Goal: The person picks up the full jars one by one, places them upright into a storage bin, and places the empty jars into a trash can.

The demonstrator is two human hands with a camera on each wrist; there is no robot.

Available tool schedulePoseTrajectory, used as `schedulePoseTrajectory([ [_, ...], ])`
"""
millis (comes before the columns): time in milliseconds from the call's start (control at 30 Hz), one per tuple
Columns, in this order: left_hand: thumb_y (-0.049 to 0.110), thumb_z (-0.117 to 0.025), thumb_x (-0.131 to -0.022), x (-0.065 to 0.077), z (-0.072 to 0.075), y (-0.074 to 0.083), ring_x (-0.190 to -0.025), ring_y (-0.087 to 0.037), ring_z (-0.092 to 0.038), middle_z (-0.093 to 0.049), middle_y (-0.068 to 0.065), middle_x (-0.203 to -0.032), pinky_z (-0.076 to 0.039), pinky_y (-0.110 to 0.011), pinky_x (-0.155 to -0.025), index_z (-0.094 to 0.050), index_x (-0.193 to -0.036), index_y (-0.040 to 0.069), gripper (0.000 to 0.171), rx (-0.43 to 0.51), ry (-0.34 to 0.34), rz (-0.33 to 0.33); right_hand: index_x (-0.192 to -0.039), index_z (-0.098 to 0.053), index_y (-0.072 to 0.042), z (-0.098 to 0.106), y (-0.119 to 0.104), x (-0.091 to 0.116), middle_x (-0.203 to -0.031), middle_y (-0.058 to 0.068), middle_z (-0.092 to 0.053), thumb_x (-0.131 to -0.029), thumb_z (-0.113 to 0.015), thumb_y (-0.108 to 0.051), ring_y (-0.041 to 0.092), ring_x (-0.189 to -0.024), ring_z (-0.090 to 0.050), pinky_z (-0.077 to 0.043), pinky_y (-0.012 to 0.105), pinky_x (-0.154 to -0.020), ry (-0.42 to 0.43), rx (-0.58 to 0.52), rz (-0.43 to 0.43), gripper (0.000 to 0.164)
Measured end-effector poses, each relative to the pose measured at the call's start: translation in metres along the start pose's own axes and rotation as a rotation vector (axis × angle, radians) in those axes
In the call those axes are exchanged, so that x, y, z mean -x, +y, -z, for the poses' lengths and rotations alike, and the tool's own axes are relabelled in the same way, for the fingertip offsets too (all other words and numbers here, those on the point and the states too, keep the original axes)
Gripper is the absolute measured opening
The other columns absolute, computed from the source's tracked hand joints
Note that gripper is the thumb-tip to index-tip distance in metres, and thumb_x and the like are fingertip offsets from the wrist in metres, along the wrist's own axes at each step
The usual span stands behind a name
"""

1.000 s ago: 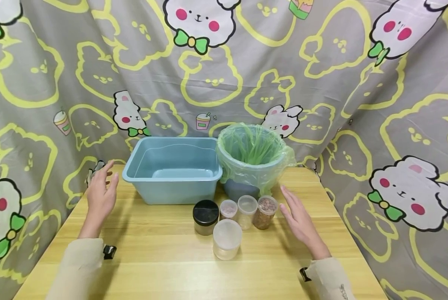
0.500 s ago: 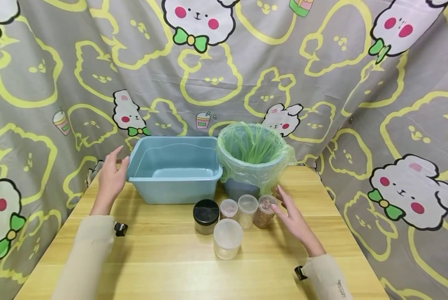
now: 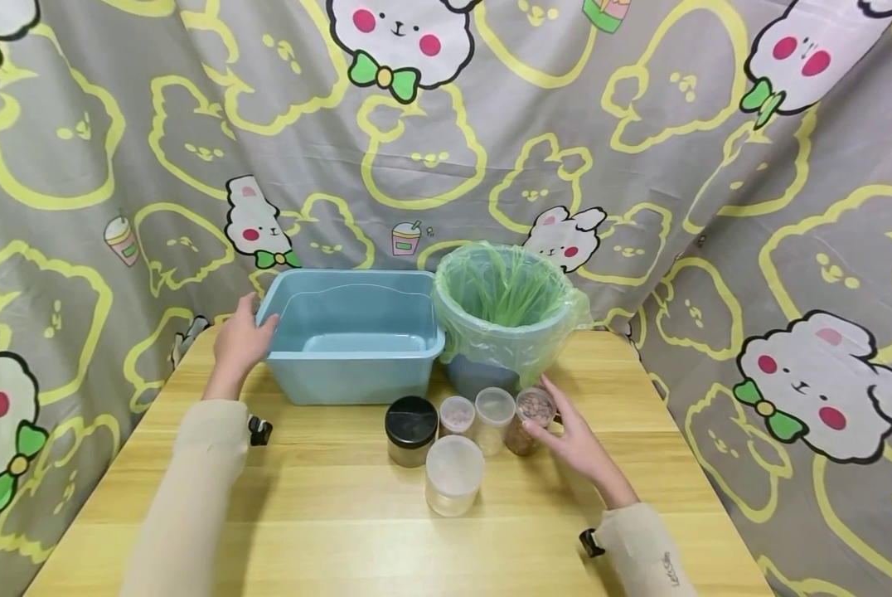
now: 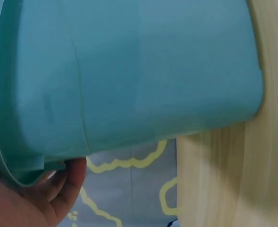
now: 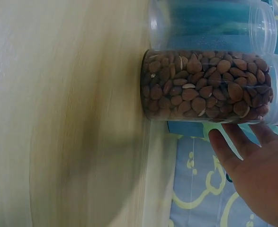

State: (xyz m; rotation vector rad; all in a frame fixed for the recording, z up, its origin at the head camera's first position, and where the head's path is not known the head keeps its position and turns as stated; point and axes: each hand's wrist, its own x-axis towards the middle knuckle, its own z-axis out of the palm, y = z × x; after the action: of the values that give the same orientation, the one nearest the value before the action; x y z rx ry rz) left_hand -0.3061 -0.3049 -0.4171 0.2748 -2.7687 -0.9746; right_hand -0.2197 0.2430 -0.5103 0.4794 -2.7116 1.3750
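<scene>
My left hand (image 3: 243, 338) holds the left end of a blue plastic tub (image 3: 352, 381). In the left wrist view its fingers (image 4: 72, 187) curl under the tub's rim, while the thumb is mostly cut off. At the right, my right hand (image 3: 576, 439) is spread beside a clear jar of almonds (image 5: 205, 87) with a translucent lid. Its fingers (image 5: 224, 149) lie along the jar's side near the lid and do not close round it. Left of the almonds stand a clear jar (image 3: 494, 427) and a small jar (image 3: 457, 414) with pinkish contents.
A black-lidded jar (image 3: 411, 431) and a wide clear jar (image 3: 453, 477) stand nearer on the wooden table (image 3: 341, 531). Right of the tub is a bin (image 3: 483, 373) lined with a green bag. A patterned curtain (image 3: 431, 191) hangs behind the table.
My left hand has moved right from beside the tub onto its rim. My right hand has moved left, close up to the almond jar. The jars and bin stay put.
</scene>
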Motion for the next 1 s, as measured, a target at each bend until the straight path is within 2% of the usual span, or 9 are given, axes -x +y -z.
schedulePoseTrajectory([
  [200,0.018,-0.044,-0.105,-0.0072,-0.0010,0.0005,-0.132,-0.057,-0.047,-0.043,-0.037,-0.151,-0.042,-0.072,-0.101,-0.024,-0.160,-0.005,0.064,-0.095,-0.005,0.024,-0.165,-0.025,-0.011,-0.0064,0.0032,-0.0042,-0.166,0.024,-0.030,-0.095,-0.075,-0.031,0.049,-0.146,-0.039,-0.034,0.066,-0.116,-0.007,-0.001,-0.016,0.088],
  [333,0.009,-0.040,-0.100,-0.0077,-0.0028,0.0005,-0.125,-0.056,-0.050,-0.047,-0.039,-0.144,-0.044,-0.070,-0.098,-0.032,-0.157,-0.006,0.060,-0.108,-0.004,0.015,-0.162,-0.032,-0.013,-0.0084,0.0048,-0.0036,-0.161,0.024,-0.039,-0.094,-0.077,-0.030,0.049,-0.141,-0.047,-0.040,0.066,-0.112,0.004,0.003,-0.021,0.084],
  [533,0.008,-0.040,-0.101,-0.0086,-0.0053,0.0000,-0.123,-0.057,-0.048,-0.045,-0.040,-0.138,-0.043,-0.071,-0.098,-0.031,-0.157,-0.006,0.058,-0.076,-0.018,0.006,-0.159,-0.038,-0.015,-0.0078,0.0059,-0.0041,-0.152,0.024,-0.050,-0.094,-0.077,-0.028,0.048,-0.134,-0.054,-0.044,0.065,-0.109,0.021,0.014,-0.022,0.077],
  [1000,0.009,-0.041,-0.102,-0.0083,-0.0043,0.0029,-0.120,-0.056,-0.049,-0.042,-0.040,-0.140,-0.045,-0.070,-0.094,-0.028,-0.158,-0.005,0.059,-0.110,-0.042,0.021,-0.154,-0.045,-0.011,-0.0033,0.0031,-0.0035,-0.142,0.022,-0.060,-0.091,-0.081,-0.026,0.044,-0.126,-0.061,-0.048,0.062,-0.106,0.044,0.063,0.021,0.074],
])
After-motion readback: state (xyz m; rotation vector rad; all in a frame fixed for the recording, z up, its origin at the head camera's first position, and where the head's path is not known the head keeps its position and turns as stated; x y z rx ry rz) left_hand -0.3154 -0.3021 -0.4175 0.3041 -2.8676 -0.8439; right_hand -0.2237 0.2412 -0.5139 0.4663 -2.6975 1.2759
